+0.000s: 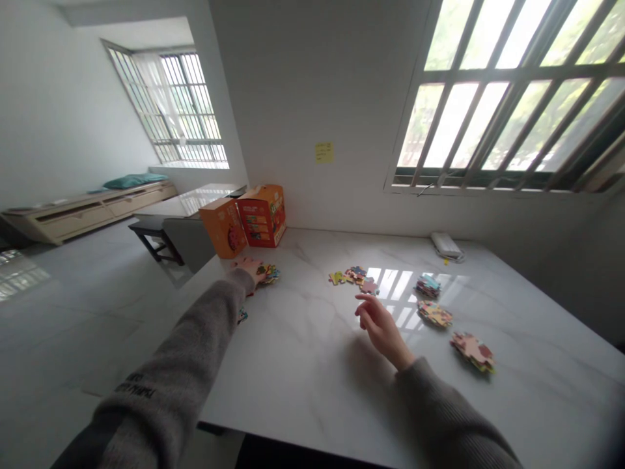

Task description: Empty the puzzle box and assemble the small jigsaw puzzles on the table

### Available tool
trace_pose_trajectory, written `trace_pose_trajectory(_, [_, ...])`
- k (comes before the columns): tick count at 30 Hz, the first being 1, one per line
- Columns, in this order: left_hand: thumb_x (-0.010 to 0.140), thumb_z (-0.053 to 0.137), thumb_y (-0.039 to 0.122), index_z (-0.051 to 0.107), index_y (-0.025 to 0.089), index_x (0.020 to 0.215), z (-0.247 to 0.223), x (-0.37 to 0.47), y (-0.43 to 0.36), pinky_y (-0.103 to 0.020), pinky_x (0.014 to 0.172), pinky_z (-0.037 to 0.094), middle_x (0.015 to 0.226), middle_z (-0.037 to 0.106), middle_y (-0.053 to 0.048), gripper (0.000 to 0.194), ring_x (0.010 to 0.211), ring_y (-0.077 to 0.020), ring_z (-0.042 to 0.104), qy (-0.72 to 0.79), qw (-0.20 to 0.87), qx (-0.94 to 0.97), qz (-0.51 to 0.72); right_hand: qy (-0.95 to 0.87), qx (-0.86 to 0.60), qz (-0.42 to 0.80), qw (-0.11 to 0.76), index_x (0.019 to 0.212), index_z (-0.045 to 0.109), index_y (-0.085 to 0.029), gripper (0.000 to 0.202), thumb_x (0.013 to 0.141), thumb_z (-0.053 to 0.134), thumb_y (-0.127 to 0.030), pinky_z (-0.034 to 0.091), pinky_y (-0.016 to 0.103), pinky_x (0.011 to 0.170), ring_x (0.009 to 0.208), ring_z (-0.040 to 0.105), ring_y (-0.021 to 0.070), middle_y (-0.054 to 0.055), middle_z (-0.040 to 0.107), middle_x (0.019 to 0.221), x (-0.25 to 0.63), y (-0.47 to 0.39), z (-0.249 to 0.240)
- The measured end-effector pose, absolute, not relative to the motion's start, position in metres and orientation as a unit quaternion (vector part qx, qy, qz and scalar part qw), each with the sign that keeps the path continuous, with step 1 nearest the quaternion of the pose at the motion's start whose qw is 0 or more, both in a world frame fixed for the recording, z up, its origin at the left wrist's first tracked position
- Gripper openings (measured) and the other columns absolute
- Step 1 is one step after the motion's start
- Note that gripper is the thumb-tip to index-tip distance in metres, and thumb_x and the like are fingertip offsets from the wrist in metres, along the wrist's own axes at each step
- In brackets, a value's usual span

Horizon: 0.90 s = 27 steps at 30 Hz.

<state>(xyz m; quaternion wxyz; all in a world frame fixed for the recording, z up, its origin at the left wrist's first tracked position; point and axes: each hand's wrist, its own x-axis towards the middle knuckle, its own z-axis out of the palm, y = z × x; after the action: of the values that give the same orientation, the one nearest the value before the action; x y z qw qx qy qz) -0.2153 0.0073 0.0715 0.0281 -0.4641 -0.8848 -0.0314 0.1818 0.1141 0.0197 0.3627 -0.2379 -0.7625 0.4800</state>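
Note:
At the table's left side, my left hand (250, 268) reaches out to a pile of jigsaw puzzle pieces (269, 273) and seems to touch it. The fingers of that hand are small and partly hidden, so their grip is unclear. Another bit of puzzle (242, 315) shows from behind my left forearm. My right hand (375, 324) hovers over the middle of the table, its fingers loosely bent and apart, holding nothing. Just beyond it lie a few loose puzzle pieces (355, 276), one of them yellow-green.
Three stacks of puzzle pieces stand on the right: a bluish stack (428, 285), a yellowish stack (434, 314) and a pink stack (472, 352). Orange boxes (262, 216) stand at the back left. A white power strip (446, 246) lies near the wall on the marble-patterned table (312, 371).

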Motion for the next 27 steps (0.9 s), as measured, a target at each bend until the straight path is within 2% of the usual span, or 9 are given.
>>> trace_pose_trajectory(5, [0.086, 0.053, 0.037, 0.063, 0.019, 0.121, 0.058, -0.155, 0.043, -0.040, 0.095, 0.043, 0.117, 0.063, -0.012, 0.041, 0.113, -0.0296, 0.055, -0.815, 0.019, -0.574, -0.084, -0.767, -0.270, 0.445, 0.375, 0.114, 0.057, -0.020, 0.026, 0.092, 0.047, -0.030, 0.047, 0.028, 0.061, 0.062, 0.055, 0.0144, 0.000, 0.061, 0.076, 0.185, 0.127, 0.017])
trace_pose_trajectory(7, [0.087, 0.053, 0.036, 0.062, 0.022, 0.123, 0.046, -0.122, 0.062, -0.035, 0.098, 0.044, 0.118, 0.063, -0.009, 0.040, 0.112, -0.0250, 0.056, -0.789, 0.007, -0.607, -0.093, -0.792, -0.279, 0.395, 0.372, 0.109, 0.060, -0.019, 0.024, 0.090, 0.047, -0.025, 0.047, 0.029, 0.066, 0.066, 0.056, 0.0158, 0.001, 0.061, 0.075, 0.186, 0.131, 0.013])
trace_pose_trajectory(9, [0.085, 0.055, 0.037, 0.059, 0.024, 0.129, 0.033, -0.090, 0.082, -0.034, 0.100, 0.043, 0.124, 0.060, -0.008, 0.045, 0.117, -0.0248, 0.054, -0.774, 0.001, -0.626, -0.100, -0.828, -0.278, 0.318, 0.368, 0.101, 0.064, -0.019, 0.021, 0.088, 0.047, -0.020, 0.046, 0.033, 0.074, 0.074, 0.057, 0.0182, 0.003, 0.063, 0.077, 0.187, 0.136, 0.009])
trace_pose_trajectory(12, [0.085, 0.056, 0.040, 0.050, 0.027, 0.138, 0.017, -0.052, 0.109, -0.040, 0.103, 0.042, 0.138, 0.051, -0.010, 0.056, 0.127, -0.0280, 0.046, -0.766, 0.000, -0.631, -0.123, -0.867, -0.282, 0.216, 0.349, 0.094, 0.067, -0.020, 0.021, 0.086, 0.048, -0.015, 0.043, 0.037, 0.085, 0.090, 0.057, 0.0226, 0.007, 0.065, 0.087, 0.189, 0.141, 0.003])
trace_pose_trajectory(16, [0.087, 0.051, 0.050, 0.041, 0.030, 0.145, 0.012, -0.020, 0.144, -0.049, 0.111, 0.033, 0.152, 0.037, -0.011, 0.062, 0.137, -0.0308, 0.035, -0.743, 0.008, -0.654, -0.142, -0.881, -0.310, 0.177, 0.311, 0.099, 0.067, -0.021, 0.023, 0.087, 0.049, -0.014, 0.041, 0.037, 0.087, 0.096, 0.055, 0.0238, 0.008, 0.066, 0.096, 0.191, 0.145, 0.000])
trace_pose_trajectory(23, [0.089, 0.045, 0.059, 0.041, 0.036, 0.145, 0.023, 0.012, 0.197, -0.066, 0.114, 0.012, 0.160, 0.027, -0.006, 0.061, 0.144, -0.0375, 0.021, -0.709, -0.040, -0.698, -0.092, -0.864, -0.384, 0.125, 0.299, 0.101, 0.067, -0.021, 0.023, 0.087, 0.049, -0.016, 0.038, 0.035, 0.084, 0.095, 0.056, 0.0238, 0.007, 0.067, 0.094, 0.196, 0.155, 0.000])
trace_pose_trajectory(27, [0.086, 0.045, 0.065, 0.045, 0.039, 0.142, 0.020, 0.018, 0.205, -0.071, 0.110, 0.013, 0.158, 0.029, -0.006, 0.061, 0.143, -0.0403, 0.022, -0.700, -0.073, -0.708, -0.058, -0.836, -0.443, 0.090, 0.310, 0.106, 0.066, -0.020, 0.024, 0.088, 0.049, -0.017, 0.037, 0.035, 0.085, 0.095, 0.055, 0.0245, 0.009, 0.067, 0.096, 0.200, 0.166, -0.001])
